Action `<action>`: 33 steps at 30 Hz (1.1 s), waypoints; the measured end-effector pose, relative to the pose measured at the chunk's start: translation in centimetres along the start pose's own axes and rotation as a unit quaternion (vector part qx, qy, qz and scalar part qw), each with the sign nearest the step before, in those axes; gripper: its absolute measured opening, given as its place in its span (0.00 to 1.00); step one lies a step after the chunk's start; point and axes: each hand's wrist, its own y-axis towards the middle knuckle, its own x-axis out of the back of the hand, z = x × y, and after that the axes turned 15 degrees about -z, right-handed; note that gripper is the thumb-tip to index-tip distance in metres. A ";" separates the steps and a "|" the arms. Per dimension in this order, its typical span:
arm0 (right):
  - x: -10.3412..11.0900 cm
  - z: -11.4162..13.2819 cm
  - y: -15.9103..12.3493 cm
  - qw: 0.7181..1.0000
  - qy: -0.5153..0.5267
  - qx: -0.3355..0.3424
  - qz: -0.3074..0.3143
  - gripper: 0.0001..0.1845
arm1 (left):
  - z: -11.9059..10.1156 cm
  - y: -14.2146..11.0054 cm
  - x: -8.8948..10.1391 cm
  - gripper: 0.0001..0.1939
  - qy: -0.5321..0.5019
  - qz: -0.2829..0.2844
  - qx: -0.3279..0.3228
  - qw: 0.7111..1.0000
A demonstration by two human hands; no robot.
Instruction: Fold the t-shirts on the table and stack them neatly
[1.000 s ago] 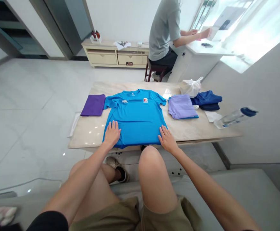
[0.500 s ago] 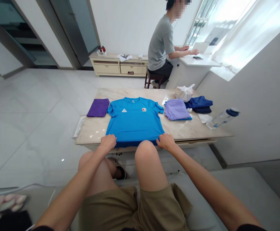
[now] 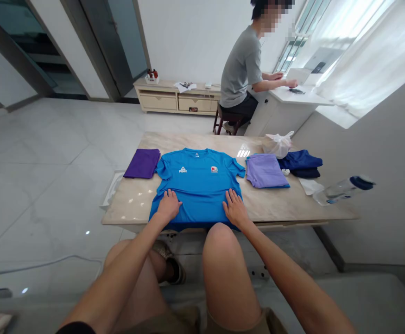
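Observation:
A blue short-sleeved T-shirt (image 3: 199,185) lies front up on the marble-look table (image 3: 122,204), its collar at the far side and its hem over the near edge. My left hand (image 3: 169,205) rests flat on the lower left of the shirt with its fingers spread. On the lower right, my right hand (image 3: 235,208) lies flat too, fingers stretched out. A crease runs across the cloth between the hands. Left of the shirt is a folded purple cloth (image 3: 142,163); right of it sits a folded lavender garment (image 3: 265,170) with blue cloth under it.
Farther right are a dark blue garment (image 3: 301,161), a white plastic bag (image 3: 279,143), a white paper (image 3: 310,186) and a clear bottle (image 3: 341,191) with a blue lid. A person (image 3: 241,69) sits on a stool at a white desk (image 3: 301,95). A low cabinet (image 3: 161,100) stands against the wall.
Both hands have let go of the shirt's hem and moved forward onto its lower front, opening flat. The view has shifted slightly.

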 end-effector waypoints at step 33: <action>7.7 1.2 2.9 0.995 -0.007 -0.073 0.068 0.20 | 8.6 1.2 4.5 0.21 -0.132 -0.039 0.225 0.965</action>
